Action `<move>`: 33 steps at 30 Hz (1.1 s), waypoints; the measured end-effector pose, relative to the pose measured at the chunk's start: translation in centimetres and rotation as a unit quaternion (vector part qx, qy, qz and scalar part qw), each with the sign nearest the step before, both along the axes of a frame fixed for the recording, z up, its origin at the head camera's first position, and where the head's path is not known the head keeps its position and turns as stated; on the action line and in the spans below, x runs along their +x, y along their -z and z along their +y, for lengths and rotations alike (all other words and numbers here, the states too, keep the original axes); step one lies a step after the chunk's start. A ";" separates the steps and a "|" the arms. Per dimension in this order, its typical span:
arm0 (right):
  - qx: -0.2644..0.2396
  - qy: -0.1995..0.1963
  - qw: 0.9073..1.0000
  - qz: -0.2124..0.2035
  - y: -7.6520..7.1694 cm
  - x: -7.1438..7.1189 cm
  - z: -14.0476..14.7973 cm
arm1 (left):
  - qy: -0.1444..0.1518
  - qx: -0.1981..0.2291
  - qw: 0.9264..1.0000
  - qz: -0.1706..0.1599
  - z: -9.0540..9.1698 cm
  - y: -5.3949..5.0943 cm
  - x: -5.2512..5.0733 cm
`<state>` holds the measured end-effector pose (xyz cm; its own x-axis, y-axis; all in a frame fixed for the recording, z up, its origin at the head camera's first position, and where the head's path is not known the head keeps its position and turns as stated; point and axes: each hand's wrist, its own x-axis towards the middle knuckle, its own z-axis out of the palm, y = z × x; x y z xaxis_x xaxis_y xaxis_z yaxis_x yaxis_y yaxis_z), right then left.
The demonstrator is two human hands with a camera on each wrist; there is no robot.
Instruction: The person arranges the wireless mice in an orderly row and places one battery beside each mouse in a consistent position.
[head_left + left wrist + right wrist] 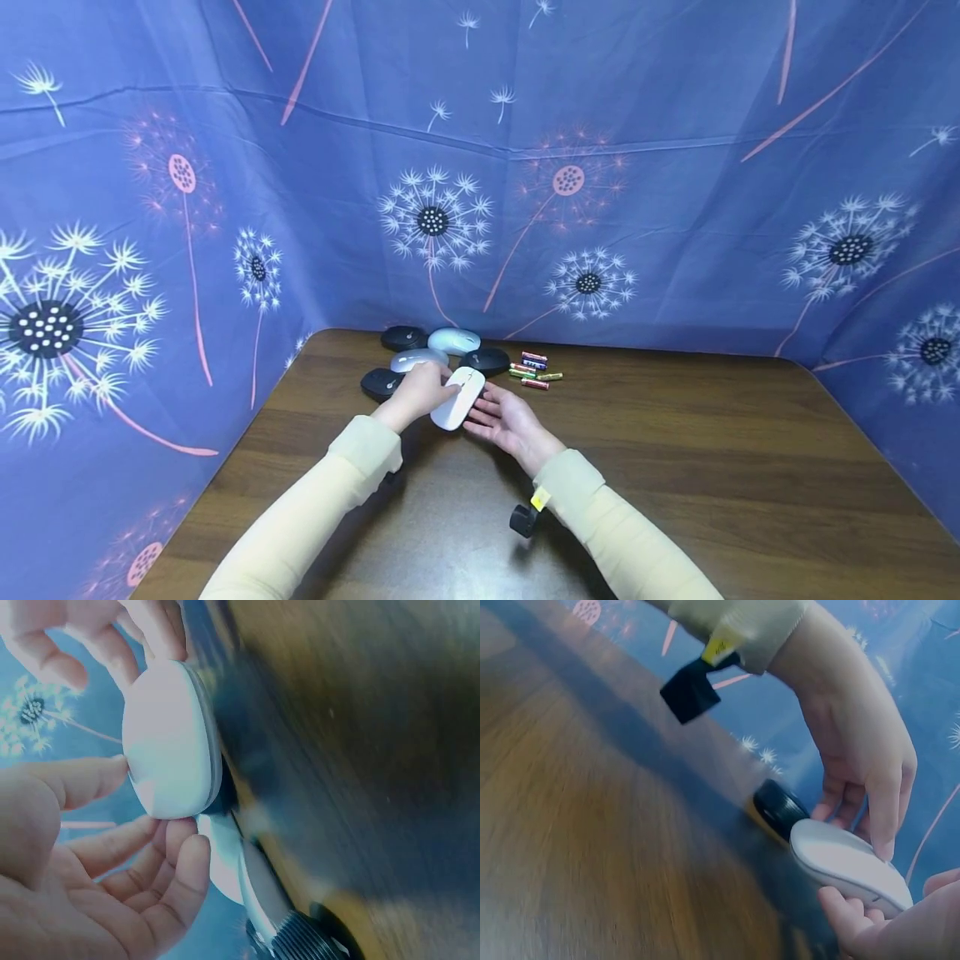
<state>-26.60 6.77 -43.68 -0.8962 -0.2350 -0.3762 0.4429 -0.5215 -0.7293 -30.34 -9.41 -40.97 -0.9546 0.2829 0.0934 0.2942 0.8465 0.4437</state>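
Observation:
A white computer mouse [458,398] is held over the wooden table by my left hand [422,390], which pinches it with thumb and fingers. In the left wrist view the left hand [97,862] grips the lower end of the white mouse [169,742]. My right hand [510,423] is palm up at the mouse's right side, fingers nearly straight and touching it. In the right wrist view these fingers [847,911] lie against the mouse's edge, while the thumb stays apart. The underside of the mouse is hidden in the head view.
Behind the hands sit black mice [403,337], a light blue mouse [453,341] and a pale grey mouse [418,358]. Several small batteries [535,383] lie right of them. A blue dandelion-print cloth [675,208] hangs around the wooden table [712,458].

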 end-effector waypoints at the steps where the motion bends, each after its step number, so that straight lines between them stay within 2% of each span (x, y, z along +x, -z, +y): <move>1: 0.011 -0.003 1.000 0.005 0.0 0.0 0.1 | -0.002 0.002 1.000 0.000 0.1 0.0 0.2; 6: 0.069 -0.028 0.997 0.027 -0.1 0.2 0.7 | -0.014 0.025 0.999 -0.016 0.0 -0.4 1.2; 8: 0.099 -0.040 0.993 0.042 -0.1 0.2 0.9 | -0.020 0.051 0.998 -0.037 -0.2 -0.3 1.5; 11: 0.147 -0.048 0.986 0.062 0.1 0.2 1.2 | -0.032 0.090 0.993 -0.073 -0.5 0.2 1.8; 14: 0.173 -0.049 0.981 0.074 0.3 0.4 1.5 | -0.038 0.123 0.987 -0.098 -0.7 0.7 2.0; 22: 0.178 -0.065 0.978 0.085 1.0 0.6 2.0 | -0.043 0.174 0.976 -0.124 -1.0 1.6 2.6; 29: 0.161 -0.063 0.982 0.076 1.3 0.5 1.7 | -0.055 0.197 0.972 -0.120 -1.2 2.8 2.2; 33: 0.169 -0.059 0.980 0.086 1.4 0.6 1.6 | -0.061 0.210 0.967 -0.130 -1.0 3.1 1.9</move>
